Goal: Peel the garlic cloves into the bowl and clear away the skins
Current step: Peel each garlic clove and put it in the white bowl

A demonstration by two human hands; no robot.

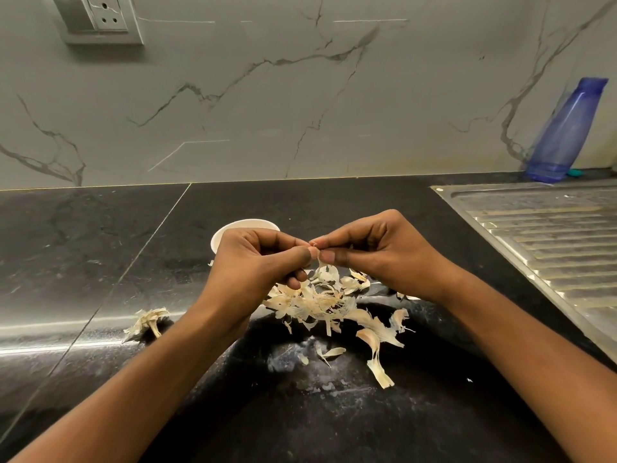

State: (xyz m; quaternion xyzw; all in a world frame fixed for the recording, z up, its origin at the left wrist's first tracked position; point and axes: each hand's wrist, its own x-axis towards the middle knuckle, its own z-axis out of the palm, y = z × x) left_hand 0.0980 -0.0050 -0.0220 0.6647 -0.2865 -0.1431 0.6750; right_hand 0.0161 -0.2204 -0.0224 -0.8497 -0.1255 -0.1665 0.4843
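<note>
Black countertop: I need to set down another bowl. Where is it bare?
Bare: far left, between marble wall and small skin clump; also behind the right hand, up to the ribbed steel drainboard. Crowded: papery garlic skin pile in the middle, near the white bowl.

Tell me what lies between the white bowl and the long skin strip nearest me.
The main heap of garlic skins, seen in the head view, below the left hand and right hand pinching a clove.

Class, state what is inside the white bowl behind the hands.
Of the white bowl only the rim and a strip of pale inner wall show. The left hand covers the rest, so its contents cannot be seen.
</note>
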